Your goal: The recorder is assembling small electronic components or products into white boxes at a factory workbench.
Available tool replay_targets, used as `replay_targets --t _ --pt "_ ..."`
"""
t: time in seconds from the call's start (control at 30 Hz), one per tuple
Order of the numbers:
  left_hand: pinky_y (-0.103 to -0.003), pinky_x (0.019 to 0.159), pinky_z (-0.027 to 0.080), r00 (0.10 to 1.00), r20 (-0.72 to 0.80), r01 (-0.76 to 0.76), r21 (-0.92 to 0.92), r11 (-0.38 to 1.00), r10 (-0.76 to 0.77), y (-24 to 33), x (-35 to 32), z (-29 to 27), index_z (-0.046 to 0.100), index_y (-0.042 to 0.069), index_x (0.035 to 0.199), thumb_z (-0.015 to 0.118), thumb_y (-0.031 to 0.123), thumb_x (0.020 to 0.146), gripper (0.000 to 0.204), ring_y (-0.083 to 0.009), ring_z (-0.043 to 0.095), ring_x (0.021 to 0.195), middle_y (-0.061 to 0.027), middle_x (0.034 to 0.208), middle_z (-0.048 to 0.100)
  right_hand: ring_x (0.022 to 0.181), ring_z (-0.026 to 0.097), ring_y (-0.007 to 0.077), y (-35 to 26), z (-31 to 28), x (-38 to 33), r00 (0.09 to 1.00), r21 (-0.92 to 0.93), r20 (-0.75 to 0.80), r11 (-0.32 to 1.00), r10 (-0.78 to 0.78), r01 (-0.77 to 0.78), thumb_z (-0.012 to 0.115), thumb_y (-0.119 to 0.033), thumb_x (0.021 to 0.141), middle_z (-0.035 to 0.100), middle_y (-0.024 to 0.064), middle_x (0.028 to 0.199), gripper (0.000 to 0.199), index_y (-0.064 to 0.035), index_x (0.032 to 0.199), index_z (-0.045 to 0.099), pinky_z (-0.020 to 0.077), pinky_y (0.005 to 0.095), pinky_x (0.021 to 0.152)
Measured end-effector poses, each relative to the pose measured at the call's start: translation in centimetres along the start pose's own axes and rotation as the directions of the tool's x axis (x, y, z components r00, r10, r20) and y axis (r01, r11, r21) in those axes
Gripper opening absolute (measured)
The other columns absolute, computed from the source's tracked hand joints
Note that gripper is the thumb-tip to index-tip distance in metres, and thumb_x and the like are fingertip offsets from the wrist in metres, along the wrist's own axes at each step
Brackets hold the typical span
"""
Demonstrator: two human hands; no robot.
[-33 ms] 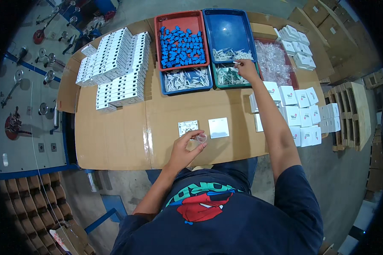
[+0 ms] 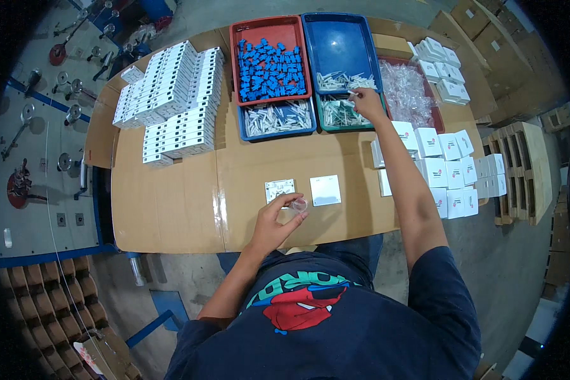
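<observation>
My left hand (image 2: pixel 275 225) is closed, thumb and fingers around a small clear round plastic piece (image 2: pixel 299 204) just above the near part of the cardboard surface. Right behind it lies an open white square piece (image 2: pixel 278 188) with small details inside, partly covered by my fingers. A plain white square plate (image 2: pixel 325 191) lies to its right. Far forward, my right hand (image 2: pixel 366 104) reaches over the green tray (image 2: pixel 348 128) and pinches a small white stick-like piece (image 2: pixel 351 94). Slender whitish pieces (image 2: pixel 342 113) fill that tray.
A red tray (image 2: pixel 234 63) of blue parts overlaps a blue tray (image 2: pixel 244 130) of white pieces. Another blue tray (image 2: pixel 339 47) stands behind the green one. Clear plastic bags (image 2: pixel 405 88) lie further right. Stacked white boxes (image 2: pixel 171 95) stand left; more white boxes (image 2: pixel 434 171) stand right.
</observation>
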State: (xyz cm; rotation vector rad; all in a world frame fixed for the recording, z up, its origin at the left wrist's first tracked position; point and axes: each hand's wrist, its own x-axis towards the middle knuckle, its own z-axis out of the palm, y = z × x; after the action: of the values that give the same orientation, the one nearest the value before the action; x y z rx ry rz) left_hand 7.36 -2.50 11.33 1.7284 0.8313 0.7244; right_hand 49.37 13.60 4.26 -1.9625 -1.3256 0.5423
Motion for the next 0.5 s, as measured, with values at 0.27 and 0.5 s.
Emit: replay_targets --t 0.27,0.5 --pt "-0.033 0.089 0.055 0.985 -0.169 -0.021 0.041 0.999 0.028 0.3 0.9 0.2 0.066 0.002 0.122 0.080 0.010 0.086 0.040 -0.0223 0.070 0.103 -0.0126 0.112 0.072 0.064 0.062 0.0099 -1.6 -2.1 -2.0 0.998 0.170 -0.057 0.985 0.003 0.006 0.062 -0.019 0.097 0.074 0.0051 0.079 0.024 -0.0021 0.107 0.076 0.0480 0.0287 0.059" --pt "-0.034 0.087 0.055 0.969 -0.246 -0.013 -0.005 1.000 0.011 -0.9 1.5 0.2 0.066 0.002 0.122 0.081 0.010 0.085 0.040 -0.0234 0.070 0.099 -0.0120 0.112 0.070 0.076 0.061 0.0088 -9.9 -2.8 -13.1 0.899 0.159 0.436 0.987 -0.044 -0.029 0.061 -0.019 0.098 0.073 0.0035 0.084 0.023 -0.0009 0.101 0.076 0.0485 0.0260 0.069"
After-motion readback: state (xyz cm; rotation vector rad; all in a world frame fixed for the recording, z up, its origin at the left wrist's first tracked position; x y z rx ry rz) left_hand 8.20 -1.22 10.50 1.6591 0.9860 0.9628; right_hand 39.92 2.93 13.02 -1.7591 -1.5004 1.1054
